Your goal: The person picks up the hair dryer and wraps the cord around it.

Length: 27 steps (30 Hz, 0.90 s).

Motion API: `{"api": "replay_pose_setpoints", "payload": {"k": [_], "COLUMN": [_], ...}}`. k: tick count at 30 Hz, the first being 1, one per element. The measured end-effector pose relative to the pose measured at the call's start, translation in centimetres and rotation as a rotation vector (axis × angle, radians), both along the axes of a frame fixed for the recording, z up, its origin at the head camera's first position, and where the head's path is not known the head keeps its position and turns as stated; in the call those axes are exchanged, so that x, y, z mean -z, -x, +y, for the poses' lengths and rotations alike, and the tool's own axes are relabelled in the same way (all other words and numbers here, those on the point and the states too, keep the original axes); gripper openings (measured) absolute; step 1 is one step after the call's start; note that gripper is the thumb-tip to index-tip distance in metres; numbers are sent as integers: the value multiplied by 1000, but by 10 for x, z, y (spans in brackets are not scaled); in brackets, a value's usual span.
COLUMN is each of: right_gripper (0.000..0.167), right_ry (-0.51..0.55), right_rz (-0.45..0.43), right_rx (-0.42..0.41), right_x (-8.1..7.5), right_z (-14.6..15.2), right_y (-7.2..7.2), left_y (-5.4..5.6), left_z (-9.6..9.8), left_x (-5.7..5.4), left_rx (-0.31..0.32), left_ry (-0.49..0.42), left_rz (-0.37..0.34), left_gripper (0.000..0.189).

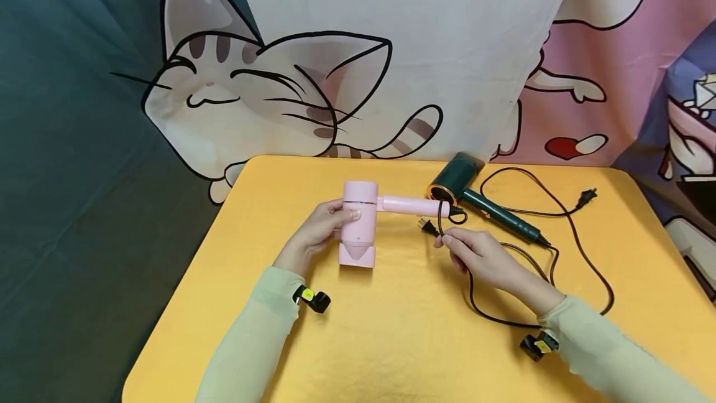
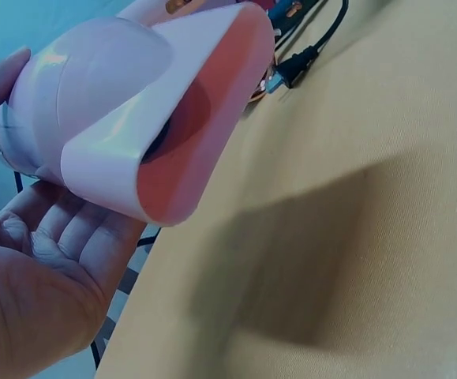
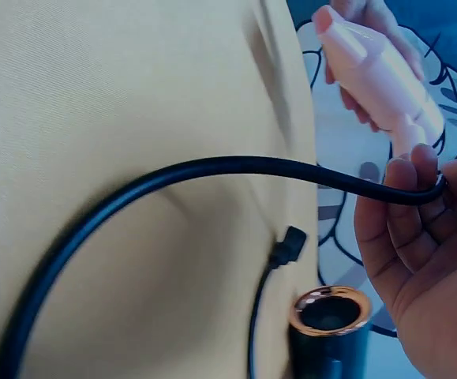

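Observation:
A pink hair dryer with a flat, wide nozzle is raised over the table, its handle pointing right. My left hand grips it around the barrel, thumb on the near face. Between thumb and fingers, my right hand pinches a black cord. This cord passes across the handle's end in the head view and trails down to the table. Just behind the right hand lies a dark green hair dryer with a copper-coloured rim.
A black plug lies beside the right hand, another at the far right. Loose cord curves over the right side of the yellow table. Behind the table hangs a cat-print cloth.

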State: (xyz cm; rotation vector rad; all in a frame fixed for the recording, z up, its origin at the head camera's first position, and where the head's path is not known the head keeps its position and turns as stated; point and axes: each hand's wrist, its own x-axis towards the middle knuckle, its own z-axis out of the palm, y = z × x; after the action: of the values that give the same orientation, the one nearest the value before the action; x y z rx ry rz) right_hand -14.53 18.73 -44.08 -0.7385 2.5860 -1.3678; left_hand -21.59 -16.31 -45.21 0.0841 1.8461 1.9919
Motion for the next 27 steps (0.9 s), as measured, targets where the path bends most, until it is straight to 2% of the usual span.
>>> {"api": "replay_pose_setpoints", "payload": {"k": [8,15,22,27], "right_gripper": [30,36,40,43], "right_ry": [66,146,211,222], "right_rz": [-108,-272,-383,-451], "right_rx": [-1,-24,-47,-63], "right_x": [18,33,39,37], "right_z": [0,9,18,23], "right_y": [-1,7,15,25], "left_y": [-3,-5,-7,-9], "left_z": [2,0,-3,-6], "left_x": [-5,-6,-4,-3], "left_rx": [-25,-20,-1,12], "left_ry": [-16,-39,-63,-67], "left_rz": [-8,11,31,44], "left_gripper": [54,51,49,52]}}
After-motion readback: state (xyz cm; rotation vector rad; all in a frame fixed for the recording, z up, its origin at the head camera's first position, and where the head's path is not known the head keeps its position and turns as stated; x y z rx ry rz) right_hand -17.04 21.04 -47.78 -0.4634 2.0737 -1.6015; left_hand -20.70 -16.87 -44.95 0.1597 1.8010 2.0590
